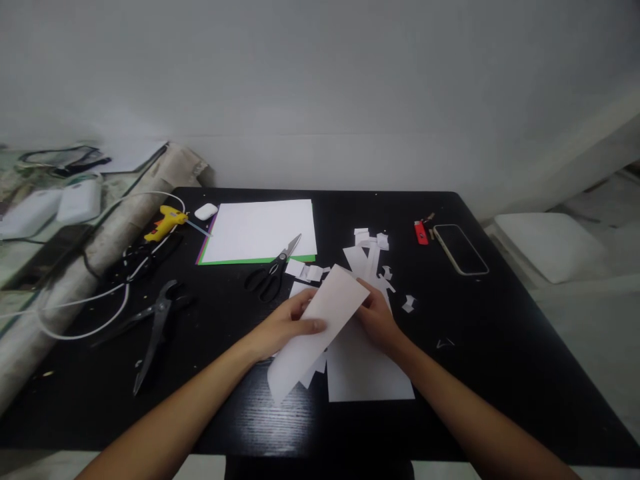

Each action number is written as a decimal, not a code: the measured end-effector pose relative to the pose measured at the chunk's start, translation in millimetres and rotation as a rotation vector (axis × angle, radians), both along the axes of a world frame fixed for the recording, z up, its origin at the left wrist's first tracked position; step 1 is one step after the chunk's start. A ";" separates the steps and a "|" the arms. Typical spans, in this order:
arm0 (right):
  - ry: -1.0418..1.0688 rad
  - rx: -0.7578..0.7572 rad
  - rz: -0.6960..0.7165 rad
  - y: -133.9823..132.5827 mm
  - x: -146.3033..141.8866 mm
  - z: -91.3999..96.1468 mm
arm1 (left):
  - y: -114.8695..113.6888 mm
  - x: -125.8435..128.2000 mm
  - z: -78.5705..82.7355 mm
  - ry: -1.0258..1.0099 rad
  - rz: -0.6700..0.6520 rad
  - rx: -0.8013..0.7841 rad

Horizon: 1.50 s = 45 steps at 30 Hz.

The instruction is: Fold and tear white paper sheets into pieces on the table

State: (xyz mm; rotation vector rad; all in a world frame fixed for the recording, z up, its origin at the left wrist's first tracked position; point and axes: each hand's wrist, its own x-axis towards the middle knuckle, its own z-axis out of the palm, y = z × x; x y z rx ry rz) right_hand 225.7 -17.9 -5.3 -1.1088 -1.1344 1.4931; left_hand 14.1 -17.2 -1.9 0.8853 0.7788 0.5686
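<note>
Both my hands hold a long white paper strip (320, 327) tilted above the black table (500, 347). My left hand (285, 327) pinches its left edge, thumb lying on top. My right hand (377, 320) grips the strip's upper right edge from behind. Under the hands lie a larger white sheet (367, 377) and several small paper scraps (375, 257). Black-handled scissors (273, 273) rest just beyond my left hand.
A stack of white and coloured paper (260, 230) lies at the back. A yellow glue gun (163, 223), white cable (100, 313) and black pliers (155, 327) are at the left. A red lighter (421, 232) and phone (460, 249) lie at the right.
</note>
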 end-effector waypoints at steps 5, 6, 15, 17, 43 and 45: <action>0.079 -0.047 0.000 -1.6 3.2 -2.7 | 0.5 -2.1 1.3 0.108 0.015 0.056; 0.109 -0.061 -0.003 -1.8 3.8 -4.3 | 0.6 -2.0 1.6 0.125 0.012 0.069; 0.051 -0.032 -0.031 -2.2 3.3 -7.5 | -1.2 -0.4 3.2 0.146 -0.050 0.094; -0.019 -0.025 -0.076 -1.0 2.2 -7.6 | -0.9 -0.9 4.6 0.141 -0.062 0.073; 0.109 -0.044 0.090 -12.4 -6.3 -4.0 | 2.0 -2.0 -2.9 0.028 0.137 0.033; 0.127 -0.038 0.086 -12.8 -6.7 -4.6 | 2.2 -2.5 -2.1 0.016 0.132 0.029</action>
